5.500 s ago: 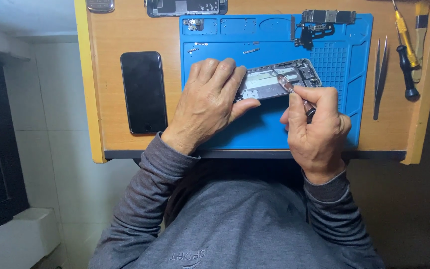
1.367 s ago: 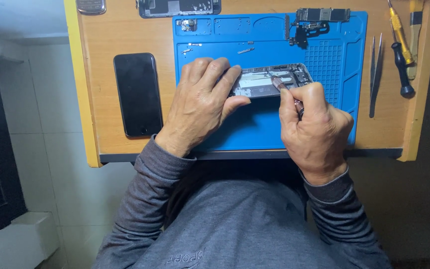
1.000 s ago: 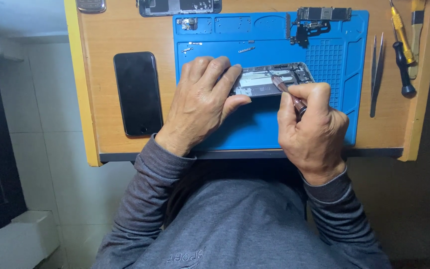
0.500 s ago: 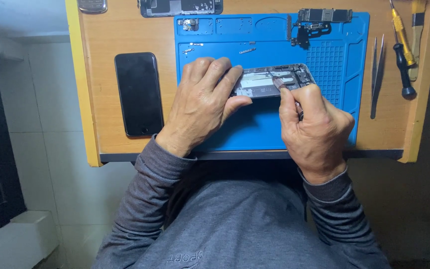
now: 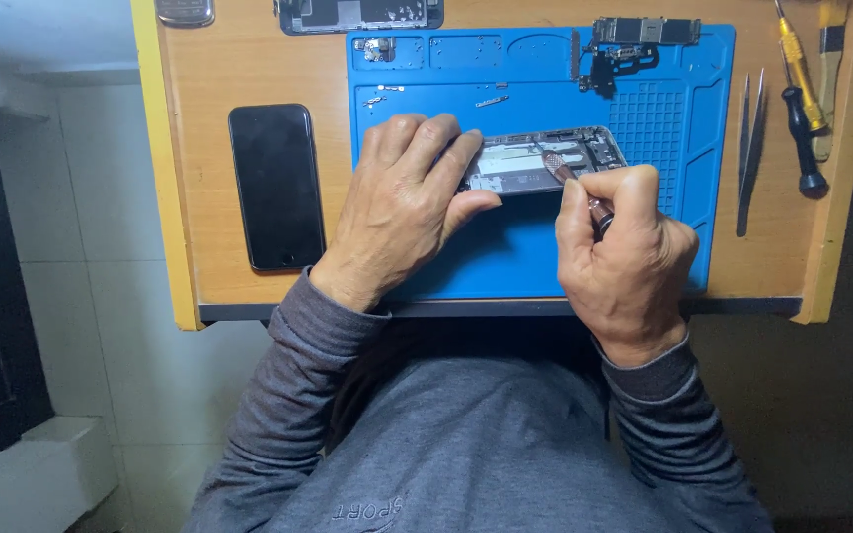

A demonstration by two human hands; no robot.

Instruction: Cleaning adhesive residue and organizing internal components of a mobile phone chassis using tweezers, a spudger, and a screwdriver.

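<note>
- Opened phone body: lies flat on the blue work mat, in the mat's middle, its inner parts facing up.
- Left hand: rests palm down on the near-left end of the phone body; the fingers are spread flat over it, pressing it to the mat rather than curled round it.
- Right hand: sits just right of the phone body, its fingers clenched on a slim screwdriver whose tip touches the phone's interior.
- Circuit board: lies at the mat's far-right corner, well apart from the phone body.
- Small loose parts: lie on the mat beyond the left hand.
- Black phone: lies screen up on the wooden surface, left of the mat.
- Tweezers: lie on the surface just right of the mat.
- Spare screwdrivers: lie right of the tweezers, near the surface's edge.
</note>
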